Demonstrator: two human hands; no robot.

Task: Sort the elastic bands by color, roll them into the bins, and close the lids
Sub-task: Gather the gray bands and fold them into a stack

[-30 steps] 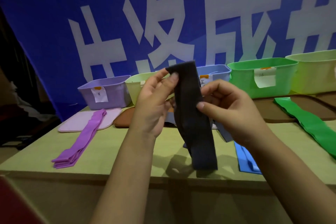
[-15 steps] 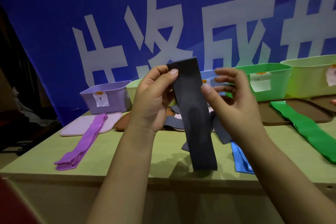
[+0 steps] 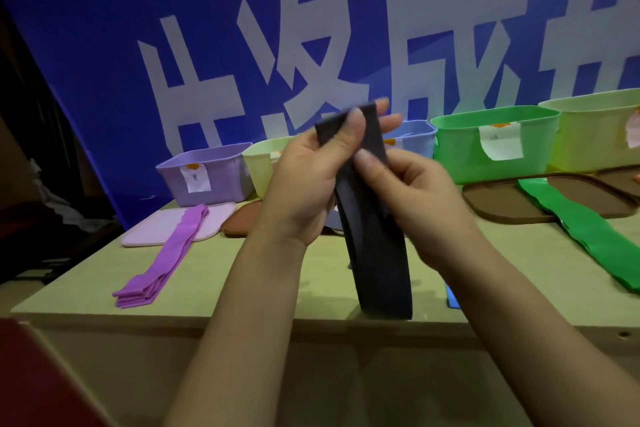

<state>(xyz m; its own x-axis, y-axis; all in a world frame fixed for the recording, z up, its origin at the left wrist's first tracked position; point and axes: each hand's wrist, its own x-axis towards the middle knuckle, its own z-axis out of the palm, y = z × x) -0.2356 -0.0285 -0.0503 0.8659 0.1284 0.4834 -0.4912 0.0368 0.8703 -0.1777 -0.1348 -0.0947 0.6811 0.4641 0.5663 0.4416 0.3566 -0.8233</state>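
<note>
Both hands pinch the top of the dark band (image 3: 375,236): the left hand (image 3: 304,184) has its thumb pressed across the upper edge, and the right hand (image 3: 419,198) clamps the strip between thumb and fingers just below, with its fingertips showing behind the top. The band hangs in the air above the table (image 3: 277,288), its lower end near the front edge. Half a second ago the right hand was open beside the strip with fingers spread; now it has closed onto it and the top corner looks bent over, so I judge the rolling of this band is just starting, with no bin chosen yet. The purple bands (image 3: 162,260) lie stacked across the pink lid (image 3: 145,232) before the purple bin (image 3: 207,173), and the green band (image 3: 588,232) lies over a brown lid (image 3: 498,201) below the green bin (image 3: 495,146). The hands hide most of the blue bin (image 3: 415,135) and whatever lies behind them; only a corner of a blue band (image 3: 452,298) shows. The bin labels are too small to read, and the far right bin is cut off.
</note>
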